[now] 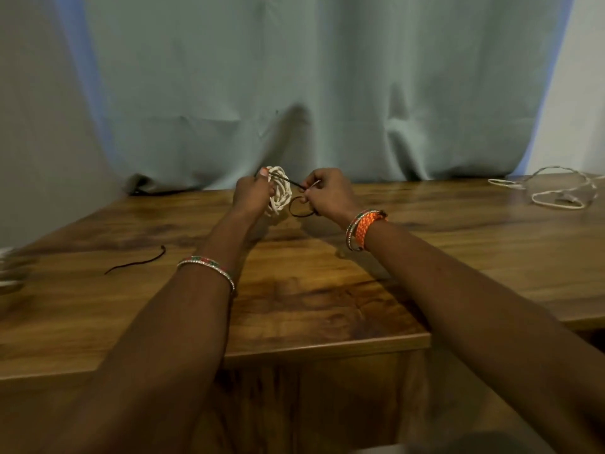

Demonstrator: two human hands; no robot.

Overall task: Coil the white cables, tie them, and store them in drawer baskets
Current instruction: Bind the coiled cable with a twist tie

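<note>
White coiled cable (280,191) gripped upright in left hand (252,194), above far middle of wooden table (294,290) | right hand (329,194) pinches dark tie (299,204) looped beside coil | second loose cable (553,188) far right | spare tie (136,261) near left

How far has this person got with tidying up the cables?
One white cable is already coiled; the left hand grips it while the right hand pinches a dark string crossing it, so tying is underway. A second white cable lies loose on the table, with a spare string. No basket is clearly visible.
</note>
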